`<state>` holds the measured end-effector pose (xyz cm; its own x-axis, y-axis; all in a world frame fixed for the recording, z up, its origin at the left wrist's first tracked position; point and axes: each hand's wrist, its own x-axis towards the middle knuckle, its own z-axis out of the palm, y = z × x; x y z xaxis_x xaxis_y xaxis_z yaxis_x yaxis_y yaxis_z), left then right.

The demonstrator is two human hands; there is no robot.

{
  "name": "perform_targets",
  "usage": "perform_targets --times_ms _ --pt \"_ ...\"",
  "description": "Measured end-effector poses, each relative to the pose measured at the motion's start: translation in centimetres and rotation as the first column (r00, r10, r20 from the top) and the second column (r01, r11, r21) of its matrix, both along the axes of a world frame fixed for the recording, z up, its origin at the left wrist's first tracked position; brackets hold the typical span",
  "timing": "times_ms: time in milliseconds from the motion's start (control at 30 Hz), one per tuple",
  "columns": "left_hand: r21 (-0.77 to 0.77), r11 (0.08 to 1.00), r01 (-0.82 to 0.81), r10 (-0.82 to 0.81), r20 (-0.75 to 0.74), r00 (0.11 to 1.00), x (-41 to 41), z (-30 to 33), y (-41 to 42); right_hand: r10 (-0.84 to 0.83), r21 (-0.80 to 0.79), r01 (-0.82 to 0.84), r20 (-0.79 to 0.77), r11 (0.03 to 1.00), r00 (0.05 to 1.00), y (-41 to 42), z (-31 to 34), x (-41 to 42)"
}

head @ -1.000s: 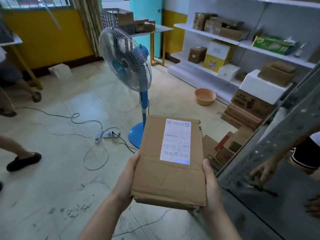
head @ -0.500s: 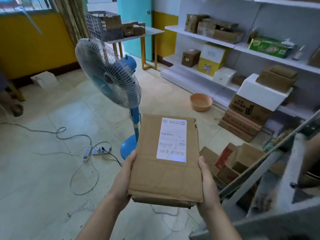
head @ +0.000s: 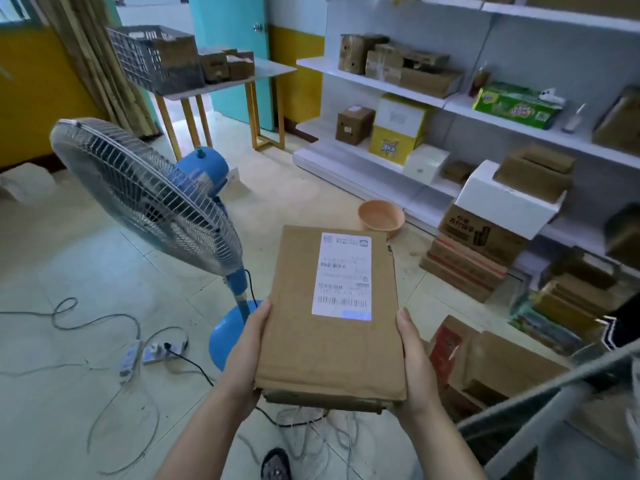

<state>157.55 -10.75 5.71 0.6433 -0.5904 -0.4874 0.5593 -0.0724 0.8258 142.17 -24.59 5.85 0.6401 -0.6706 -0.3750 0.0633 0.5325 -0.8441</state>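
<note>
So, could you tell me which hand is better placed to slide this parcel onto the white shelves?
Probably the right hand: it grips the cardboard parcel at its right edge, on the side where the white shelves stand. The left hand holds the left edge, beside the fan, farther from them.

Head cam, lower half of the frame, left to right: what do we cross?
power strip → left hand → parcel → right hand → open box on the floor. The fan is left out: its base overlaps the left hand.
</note>
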Motion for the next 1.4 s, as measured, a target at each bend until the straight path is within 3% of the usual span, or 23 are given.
perform_targets --times_ms 500,700,1133,1400 --pt "-0.074 0.954 0.292 -0.292 0.004 0.956 14.9 1.1 -14.6 -0.242 -0.053 0.244 0.032 0.968 0.970 -10.5 1.9 12.0" --pt "-0.088 0.945 0.315 -0.313 0.032 0.949 18.1 1.0 -18.4 -0.309 -0.051 0.311 0.035 0.949 0.950 -13.0 2.3 14.9" --pt "-0.043 0.987 0.158 -0.157 0.014 0.987 24.7 0.0 -26.8 -0.154 -0.024 0.155 0.021 0.988 0.988 -24.1 0.6 23.1" --pt "-0.029 0.996 0.090 -0.089 0.043 0.995 28.2 -0.2 -36.4 -0.078 0.000 0.078 -0.076 0.997 0.994 -34.8 -0.2 27.2"
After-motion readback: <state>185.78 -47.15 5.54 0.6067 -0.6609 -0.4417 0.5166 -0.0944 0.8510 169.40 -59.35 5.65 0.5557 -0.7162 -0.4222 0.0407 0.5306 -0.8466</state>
